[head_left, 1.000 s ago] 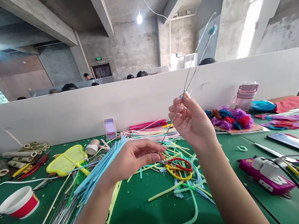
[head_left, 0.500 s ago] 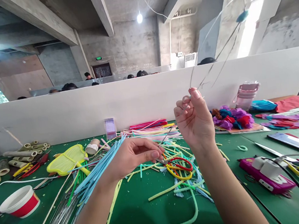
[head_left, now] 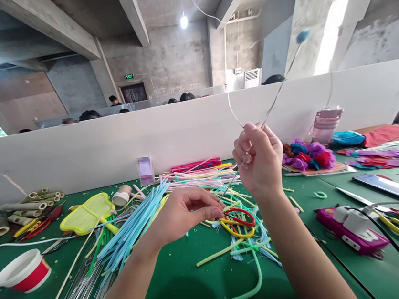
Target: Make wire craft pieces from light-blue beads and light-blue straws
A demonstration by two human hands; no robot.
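Observation:
My right hand (head_left: 260, 159) is raised above the table, thumb and fingers pinched on a thin wire (head_left: 279, 90). The wire rises to the upper right and carries a fuzzy blue tuft (head_left: 303, 37) near its bend. A loose pale strand (head_left: 231, 105) curves up on the hand's left side. Lower down, my left hand (head_left: 192, 212) is closed in a pinch on a thin grey wire (head_left: 228, 187) that slants up toward the right hand. Scissors with red and yellow handles (head_left: 243, 233) lie just beside the left fingertips, over scattered green and yellow chenille stems (head_left: 218, 254).
Blue chenille stems (head_left: 136, 224) and a yellow net-like paddle (head_left: 86, 214) lie left, near a paper cup (head_left: 30, 281). A purple power strip (head_left: 353, 233), long scissors (head_left: 383, 217) and a pink bottle (head_left: 327, 125) are right. A white partition (head_left: 183, 132) stands behind.
The wire with the blue tuft has swung left and its strands have spread apart at my right hand. That hand has turned slightly; my left hand has shifted a little right.

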